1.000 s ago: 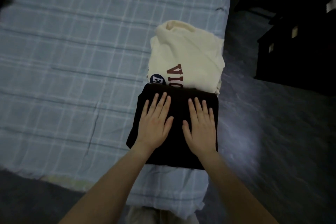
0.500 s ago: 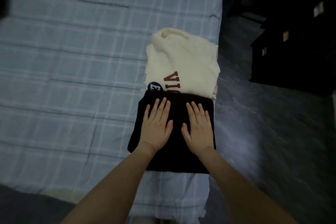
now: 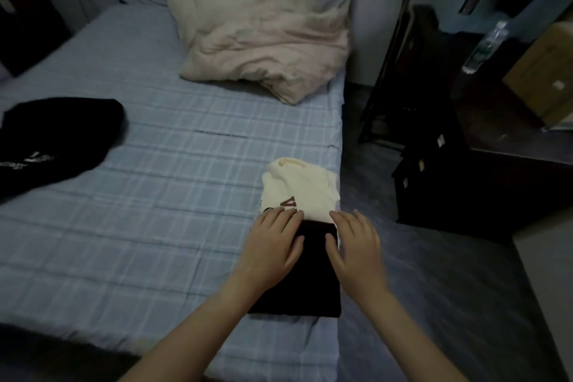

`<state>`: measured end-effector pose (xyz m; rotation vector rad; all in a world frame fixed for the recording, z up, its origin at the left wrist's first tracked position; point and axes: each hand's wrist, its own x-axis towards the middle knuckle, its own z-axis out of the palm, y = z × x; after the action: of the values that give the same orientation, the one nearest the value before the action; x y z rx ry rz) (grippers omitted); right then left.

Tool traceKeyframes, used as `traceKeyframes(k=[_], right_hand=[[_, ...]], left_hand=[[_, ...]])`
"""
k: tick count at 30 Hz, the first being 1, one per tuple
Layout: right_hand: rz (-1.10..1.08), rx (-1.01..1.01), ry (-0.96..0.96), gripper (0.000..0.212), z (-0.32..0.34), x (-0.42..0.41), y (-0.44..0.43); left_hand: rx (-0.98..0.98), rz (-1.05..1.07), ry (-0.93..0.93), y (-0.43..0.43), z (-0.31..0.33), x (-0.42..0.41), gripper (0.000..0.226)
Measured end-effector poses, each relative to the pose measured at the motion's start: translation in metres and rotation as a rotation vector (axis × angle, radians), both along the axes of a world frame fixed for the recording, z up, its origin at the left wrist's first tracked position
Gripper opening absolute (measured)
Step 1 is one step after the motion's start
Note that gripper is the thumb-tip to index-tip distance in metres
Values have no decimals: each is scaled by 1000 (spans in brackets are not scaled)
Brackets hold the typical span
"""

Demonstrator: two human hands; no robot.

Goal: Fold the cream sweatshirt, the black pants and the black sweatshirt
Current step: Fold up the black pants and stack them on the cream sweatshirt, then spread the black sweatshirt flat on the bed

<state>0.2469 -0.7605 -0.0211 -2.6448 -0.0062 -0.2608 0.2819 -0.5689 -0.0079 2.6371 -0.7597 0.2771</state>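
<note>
The folded black pants [image 3: 305, 282] lie near the right edge of the bed, overlapping the near end of the folded cream sweatshirt [image 3: 302, 187] with red lettering. My left hand [image 3: 273, 245] rests flat on the pants' left far corner, fingers spread and reaching onto the cream sweatshirt. My right hand [image 3: 356, 250] lies flat at the pants' right far corner, fingers apart. Neither hand grips cloth. The black sweatshirt [image 3: 52, 139] lies unfolded in a heap at the bed's far left.
The bed [image 3: 148, 226] has a blue checked sheet. A crumpled cream blanket [image 3: 257, 34] is at its head. Dark furniture [image 3: 449, 170] and a dark chair [image 3: 400, 71] stand on the floor to the right, with a bottle [image 3: 483, 46] and cardboard box [image 3: 545, 71] beyond.
The view has tilted up, showing the blanket and black sweatshirt. Both hands have slid forward to the far edge of the pants, and the pants now cover more of the cream sweatshirt.
</note>
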Motion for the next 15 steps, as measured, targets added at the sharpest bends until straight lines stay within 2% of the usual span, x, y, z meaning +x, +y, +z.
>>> traceKeyframes(k=[5, 12, 15], right_hand=[[68, -44, -112, 50, 36, -71, 16], [173, -5, 43, 53, 3, -139, 47], [251, 31, 77, 54, 1, -139, 63]], left_hand=[[-89, 32, -88, 21, 33, -71, 45], [21, 152, 113, 54, -12, -160, 51], [7, 230, 111, 76, -8, -179, 50]])
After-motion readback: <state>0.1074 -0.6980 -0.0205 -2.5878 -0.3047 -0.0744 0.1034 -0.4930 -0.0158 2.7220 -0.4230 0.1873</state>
